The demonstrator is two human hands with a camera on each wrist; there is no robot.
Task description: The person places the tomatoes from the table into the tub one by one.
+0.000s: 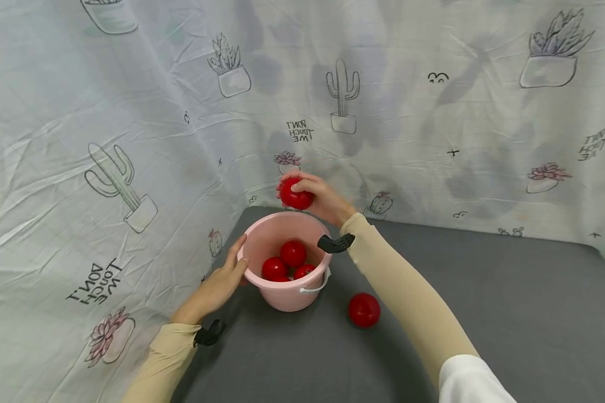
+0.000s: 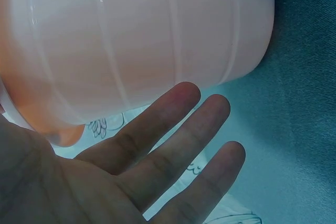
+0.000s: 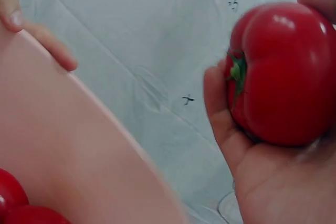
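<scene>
A pink bucket (image 1: 288,296) stands upright with several red tomatoes (image 1: 293,253) inside. My left hand (image 1: 220,284) holds its left rim: thumb and forefinger lie over the edge, while the other three fingers (image 2: 173,153) stretch along the outer wall. Just above the far side of the bucket, my right hand (image 1: 327,200) grips another red tomato (image 3: 286,77), thumb on one side and fingers round the other. Its green stem end shows in the right wrist view. One more tomato (image 1: 364,310) lies on the table, right of the bucket.
The grey table (image 1: 484,291) meets a white curtain (image 1: 403,140) with plant drawings at its back and left. A light handle (image 1: 316,287) hangs on the bucket's near right side. Black wrist straps (image 1: 335,243) are on both arms.
</scene>
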